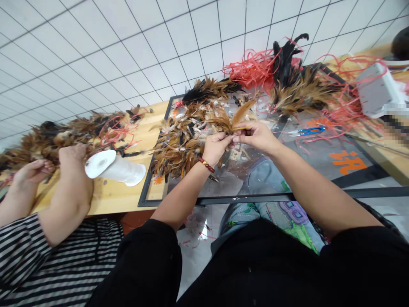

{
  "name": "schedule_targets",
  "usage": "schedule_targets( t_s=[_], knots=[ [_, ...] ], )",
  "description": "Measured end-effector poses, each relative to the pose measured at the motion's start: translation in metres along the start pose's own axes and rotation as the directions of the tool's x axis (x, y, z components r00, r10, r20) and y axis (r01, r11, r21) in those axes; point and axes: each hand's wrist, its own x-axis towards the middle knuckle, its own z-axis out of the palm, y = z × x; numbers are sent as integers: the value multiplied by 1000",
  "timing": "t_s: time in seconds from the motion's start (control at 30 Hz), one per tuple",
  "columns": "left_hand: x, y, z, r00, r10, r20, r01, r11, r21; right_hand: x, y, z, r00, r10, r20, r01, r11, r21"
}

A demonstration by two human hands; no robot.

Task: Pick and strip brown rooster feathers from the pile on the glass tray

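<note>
My left hand (217, 146), with a red bead bracelet at the wrist, pinches the base of some brown feathers (242, 111). Close against it, my right hand (255, 135) also has its fingers closed on the feathers, whose tips fan upward. The exact grip is partly hidden behind the fingers. Under and to the left of my hands lies a big heap of loose brown feathers (177, 147) on a black-framed glass panel (220, 187). Blue-handled thread snips (308, 131) lie on the glass right of my right hand.
Red plastic strips (252, 68) are piled at the wall, beside black and brown feather bundles (303, 91). A white spool (118, 168) lies at left. Beyond it, a person in a striped shirt (73, 264) works near another feather pile (41, 140). A white box (372, 91) stands at right.
</note>
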Motion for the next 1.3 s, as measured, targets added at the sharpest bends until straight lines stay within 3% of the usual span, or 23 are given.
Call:
schedule_targets(
  t_s=[0.07, 0.13, 0.23, 0.3, 0.4, 0.5, 0.57, 0.63, 0.77, 0.83, 0.9, 1.03, 1.17, 1.3],
  knots=[
    [-2, 3, 1, 998, -44, 35, 43, 999, 27, 0, -1, 1, 997, -42, -63, 41, 999, -16],
    [-4, 6, 1, 994, -95, 62, 95, 995, 1, 1, 2, -2, 975, -76, -208, 68, 997, -44],
    [-3, 11, -2, 989, -138, 43, 144, 973, -182, 3, 9, -9, 921, -93, -380, 21, 982, -189],
    [0, 15, -5, 988, -157, -6, 147, 942, -302, 3, 15, -13, 930, -97, -354, -60, 911, -409],
    [4, 18, -9, 978, -185, -93, 134, 909, -395, -1, 19, -8, 968, -85, -236, -118, 677, -726],
    [6, 19, -11, 972, -191, -136, 116, 896, -428, -4, 17, 3, 991, -52, -120, -86, 430, -899],
    [7, 19, -12, 972, -184, -147, 105, 897, -430, -3, 15, 6, 997, -29, -70, -55, 345, -937],
    [7, 19, -12, 972, -174, -155, 92, 899, -429, -1, 12, 2, 995, -75, -72, -38, 388, -921],
    [6, 19, -11, 975, -172, -143, 96, 899, -427, 4, 7, -15, 941, -278, -194, 60, 700, -712],
    [5, 20, -10, 977, -175, -124, 108, 899, -424, 5, 1, -21, 917, -276, -289, 91, 849, -521],
    [4, 21, -9, 979, -171, -113, 110, 903, -416, 5, -5, -25, 920, -186, -346, 69, 944, -324],
    [3, 21, -9, 982, -160, -100, 109, 913, -392, 4, -11, -35, 940, -47, -339, 6, 993, -122],
    [4, 19, -11, 987, -152, -61, 119, 920, -373, 6, -3, -47, 945, -17, -326, 5, 999, -38],
    [2, 19, -10, 985, -174, -2, 164, 931, -327, 4, -3, -42, 960, -13, -278, 11, 1000, -9]
  ],
)
